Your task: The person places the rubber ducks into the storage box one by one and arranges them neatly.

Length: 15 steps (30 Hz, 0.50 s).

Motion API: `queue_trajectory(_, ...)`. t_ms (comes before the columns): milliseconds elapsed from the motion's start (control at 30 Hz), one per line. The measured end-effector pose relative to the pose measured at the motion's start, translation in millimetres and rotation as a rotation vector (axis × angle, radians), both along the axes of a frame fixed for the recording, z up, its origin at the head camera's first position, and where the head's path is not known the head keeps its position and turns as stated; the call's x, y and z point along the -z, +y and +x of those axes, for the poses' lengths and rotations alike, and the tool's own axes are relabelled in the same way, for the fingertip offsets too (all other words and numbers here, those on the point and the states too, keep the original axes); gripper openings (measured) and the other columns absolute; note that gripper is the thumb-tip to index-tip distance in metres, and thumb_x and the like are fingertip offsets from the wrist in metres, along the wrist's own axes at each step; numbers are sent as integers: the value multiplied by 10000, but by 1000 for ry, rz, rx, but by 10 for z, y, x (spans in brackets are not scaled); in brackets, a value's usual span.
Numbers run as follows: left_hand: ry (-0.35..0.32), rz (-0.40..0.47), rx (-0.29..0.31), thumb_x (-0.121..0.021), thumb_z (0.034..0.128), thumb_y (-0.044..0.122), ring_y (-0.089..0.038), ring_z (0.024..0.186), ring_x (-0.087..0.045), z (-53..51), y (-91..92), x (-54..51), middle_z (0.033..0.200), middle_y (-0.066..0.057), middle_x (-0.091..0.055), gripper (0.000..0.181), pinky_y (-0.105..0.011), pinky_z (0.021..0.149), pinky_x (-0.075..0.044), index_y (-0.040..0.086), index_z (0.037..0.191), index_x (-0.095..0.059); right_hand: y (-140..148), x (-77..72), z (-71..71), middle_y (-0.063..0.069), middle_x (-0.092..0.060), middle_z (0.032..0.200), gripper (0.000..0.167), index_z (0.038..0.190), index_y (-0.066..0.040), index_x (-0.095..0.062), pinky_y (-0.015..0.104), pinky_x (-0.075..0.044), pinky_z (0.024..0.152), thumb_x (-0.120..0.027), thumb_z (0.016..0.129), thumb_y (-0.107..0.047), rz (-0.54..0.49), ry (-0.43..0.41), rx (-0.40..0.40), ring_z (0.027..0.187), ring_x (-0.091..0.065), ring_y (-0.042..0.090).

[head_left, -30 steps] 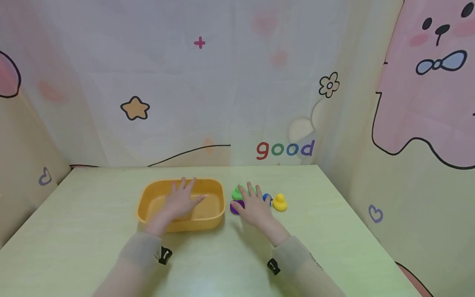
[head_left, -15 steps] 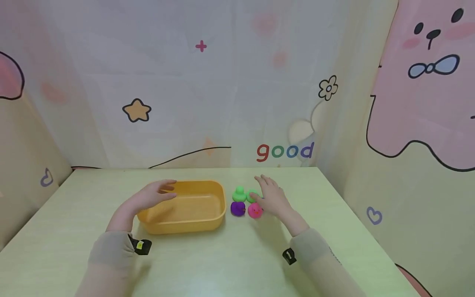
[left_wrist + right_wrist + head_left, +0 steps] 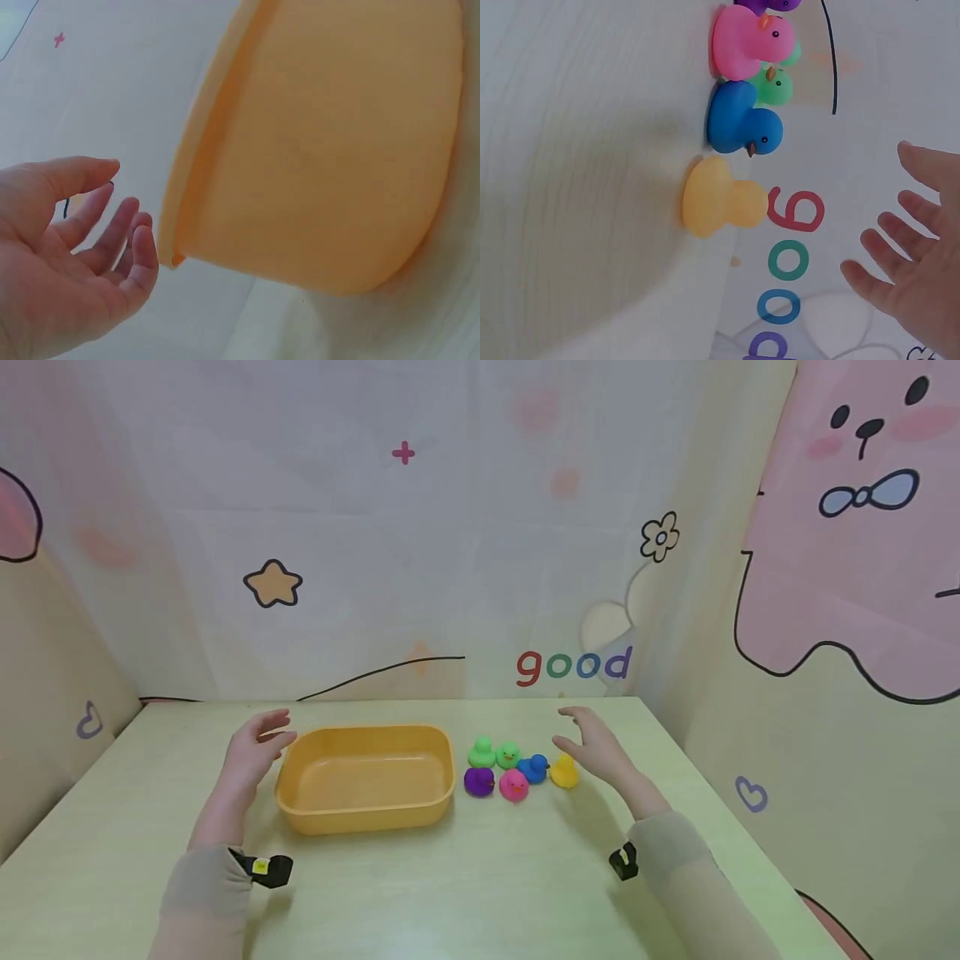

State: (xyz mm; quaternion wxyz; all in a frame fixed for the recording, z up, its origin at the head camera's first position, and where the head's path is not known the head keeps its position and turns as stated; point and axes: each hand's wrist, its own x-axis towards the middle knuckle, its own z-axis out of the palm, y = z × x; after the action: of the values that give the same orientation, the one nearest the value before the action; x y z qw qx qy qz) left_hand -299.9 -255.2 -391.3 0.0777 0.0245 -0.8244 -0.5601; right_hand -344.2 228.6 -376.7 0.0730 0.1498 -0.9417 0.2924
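Note:
Over the table's left part, my left hand (image 3: 255,747) hovers by the left end of an orange plastic basin (image 3: 363,821), its fingers loosely bent and holding nothing. In the left wrist view that hand (image 3: 82,255) is beside the basin's rim (image 3: 196,142). My right hand (image 3: 600,747) is raised, fingers relaxed, to the right of a cluster of rubber ducks. These are a yellow duck (image 3: 564,773), a blue duck (image 3: 534,769), a pink duck (image 3: 514,786), a purple duck (image 3: 479,782) and two green ducks (image 3: 482,753). The right wrist view shows nothing in that hand (image 3: 915,255).
The pale table (image 3: 450,893) meets a printed cloth backdrop (image 3: 450,552) at its far edge. More cloth stands along the left and right sides. Each wrist carries a small black device (image 3: 624,862).
My left hand has moved left from over the basin to beyond its end. My right hand has moved right, off the ducks, uncovering them. The ducks stay about where they were.

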Motion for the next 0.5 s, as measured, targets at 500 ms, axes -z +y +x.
queue_trajectory(500, -288, 115, 104, -475, 1020, 252, 21, 927, -581, 34, -248, 272, 1515, -330, -294, 670, -160, 830, -526, -119, 1499, -189, 206, 206, -116, 275, -491, 1355, 577, 1411, 26, -410, 460, -502, 957, -652, 929, -177, -163, -176, 82, 1133, -522, 378)
